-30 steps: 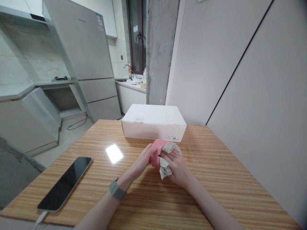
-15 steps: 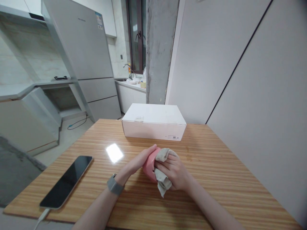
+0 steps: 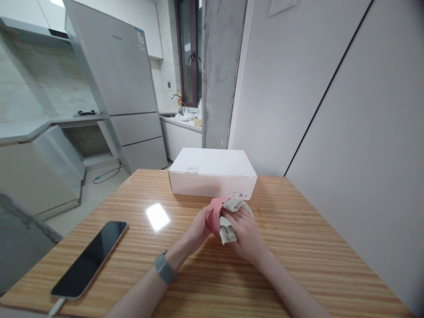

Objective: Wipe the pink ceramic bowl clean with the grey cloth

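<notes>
A pink cup-like container [image 3: 216, 217] is held above the wooden table, tilted with its opening toward the right. My left hand [image 3: 199, 229] grips it from the left side, some fingers hidden behind it. A light grey cloth [image 3: 228, 232] is bunched in my right hand [image 3: 245, 230], partly pushed into the opening and partly hanging over the rim. The right fingertips are hidden in the cloth and the container.
Just beyond my hands lies a white cardboard box [image 3: 212, 183] on the wooden table [image 3: 318, 247]. A black phone [image 3: 91, 260] with a white cable [image 3: 57, 307] rests at the left. A pale wall [image 3: 347, 132] borders the table's right side.
The pink container has moved slightly up and right and turned in my left hand. My right hand and the cloth have shifted with it; less cloth hangs down.
</notes>
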`<state>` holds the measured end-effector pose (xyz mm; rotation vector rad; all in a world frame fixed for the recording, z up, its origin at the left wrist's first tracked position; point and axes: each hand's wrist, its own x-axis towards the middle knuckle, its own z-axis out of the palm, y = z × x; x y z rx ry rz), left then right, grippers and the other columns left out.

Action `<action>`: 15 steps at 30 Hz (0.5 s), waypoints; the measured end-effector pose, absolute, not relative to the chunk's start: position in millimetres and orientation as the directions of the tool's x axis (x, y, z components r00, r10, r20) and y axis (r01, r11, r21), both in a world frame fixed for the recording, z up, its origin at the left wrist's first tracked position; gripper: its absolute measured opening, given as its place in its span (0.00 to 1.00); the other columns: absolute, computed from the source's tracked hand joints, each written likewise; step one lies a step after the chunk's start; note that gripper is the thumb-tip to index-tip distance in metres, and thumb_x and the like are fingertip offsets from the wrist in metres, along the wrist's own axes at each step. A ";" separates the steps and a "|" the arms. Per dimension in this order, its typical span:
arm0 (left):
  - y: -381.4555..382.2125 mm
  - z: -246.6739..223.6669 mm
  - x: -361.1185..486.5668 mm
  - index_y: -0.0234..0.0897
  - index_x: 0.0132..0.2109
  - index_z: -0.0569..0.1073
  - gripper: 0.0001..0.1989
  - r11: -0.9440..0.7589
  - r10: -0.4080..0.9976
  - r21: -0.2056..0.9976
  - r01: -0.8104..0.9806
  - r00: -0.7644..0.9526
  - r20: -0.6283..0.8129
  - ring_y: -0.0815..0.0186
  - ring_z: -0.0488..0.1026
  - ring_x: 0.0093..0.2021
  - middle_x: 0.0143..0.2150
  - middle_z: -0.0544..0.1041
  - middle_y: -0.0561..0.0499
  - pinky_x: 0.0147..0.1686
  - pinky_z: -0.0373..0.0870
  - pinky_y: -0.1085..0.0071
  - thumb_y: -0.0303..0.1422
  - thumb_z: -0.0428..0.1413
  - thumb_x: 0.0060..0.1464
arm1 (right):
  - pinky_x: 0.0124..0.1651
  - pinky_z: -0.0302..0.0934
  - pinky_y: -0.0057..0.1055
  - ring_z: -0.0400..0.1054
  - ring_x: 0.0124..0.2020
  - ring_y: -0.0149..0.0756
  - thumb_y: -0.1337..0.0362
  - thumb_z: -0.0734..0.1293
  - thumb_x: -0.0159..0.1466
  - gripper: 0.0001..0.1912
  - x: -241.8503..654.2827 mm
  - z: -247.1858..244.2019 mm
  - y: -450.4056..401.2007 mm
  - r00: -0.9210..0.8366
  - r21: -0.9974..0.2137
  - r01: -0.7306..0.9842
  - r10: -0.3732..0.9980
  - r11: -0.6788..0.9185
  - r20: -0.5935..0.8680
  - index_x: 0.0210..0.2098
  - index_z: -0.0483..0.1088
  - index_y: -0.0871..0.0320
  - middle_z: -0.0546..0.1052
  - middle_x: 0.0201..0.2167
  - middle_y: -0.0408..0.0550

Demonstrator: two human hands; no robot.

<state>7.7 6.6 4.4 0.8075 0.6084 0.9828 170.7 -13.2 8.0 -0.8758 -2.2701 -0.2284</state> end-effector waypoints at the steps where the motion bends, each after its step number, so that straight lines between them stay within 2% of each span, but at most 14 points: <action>1: 6.2 3.8 8.7 0.29 0.51 0.75 0.22 0.328 0.888 0.781 -0.531 0.456 -0.063 0.58 0.73 0.48 0.44 0.80 0.43 0.47 0.66 0.68 0.40 0.50 0.57 | 0.56 0.59 0.54 0.68 0.52 0.54 0.64 0.59 0.60 0.23 171.3 8.4 -13.0 -0.550 -0.052 0.641 0.506 0.765 0.664 0.53 0.66 0.66 0.76 0.48 0.63; 4: 8.1 2.4 7.2 0.27 0.45 0.77 0.21 0.384 0.867 0.717 -0.581 0.495 -0.063 0.60 0.74 0.42 0.40 0.80 0.43 0.47 0.65 0.69 0.41 0.49 0.57 | 0.53 0.62 0.51 0.71 0.48 0.53 0.63 0.59 0.59 0.23 171.6 10.8 -14.5 -0.629 0.038 0.540 0.373 0.841 0.682 0.51 0.67 0.66 0.78 0.44 0.62; 6: 10.2 3.1 2.8 0.28 0.41 0.78 0.23 0.404 0.855 0.734 -0.545 0.511 -0.091 0.62 0.74 0.36 0.34 0.80 0.44 0.44 0.66 0.69 0.45 0.49 0.58 | 0.52 0.63 0.49 0.73 0.45 0.51 0.62 0.58 0.59 0.22 169.6 13.1 -17.2 -0.667 0.072 0.455 0.286 0.888 0.688 0.50 0.67 0.65 0.80 0.41 0.60; 8: 11.5 5.6 -2.9 0.28 0.39 0.79 0.25 0.402 0.834 0.793 -0.459 0.540 -0.110 0.62 0.74 0.34 0.32 0.80 0.45 0.43 0.65 0.69 0.47 0.49 0.58 | 0.51 0.64 0.47 0.74 0.43 0.49 0.61 0.57 0.60 0.21 166.7 14.7 -20.2 -0.676 0.073 0.409 0.248 0.910 0.694 0.49 0.68 0.65 0.80 0.38 0.59; 12: 10.4 12.4 -9.2 0.28 0.44 0.78 0.25 0.322 0.812 0.911 -0.258 0.571 -0.125 0.59 0.74 0.45 0.39 0.81 0.44 0.56 0.58 0.66 0.47 0.50 0.59 | 0.50 0.64 0.47 0.74 0.39 0.48 0.61 0.57 0.59 0.22 164.8 13.4 -21.7 -0.683 0.043 0.378 0.248 0.925 0.687 0.49 0.67 0.64 0.80 0.36 0.59; 15: 8.8 14.3 -6.5 0.29 0.47 0.77 0.25 0.259 0.850 0.938 -0.232 0.517 -0.107 0.58 0.72 0.50 0.44 0.80 0.44 0.59 0.55 0.65 0.48 0.52 0.58 | 0.50 0.63 0.47 0.74 0.41 0.47 0.62 0.57 0.58 0.22 169.1 10.9 -17.6 -0.682 0.049 0.396 0.258 0.917 0.684 0.50 0.66 0.63 0.80 0.38 0.59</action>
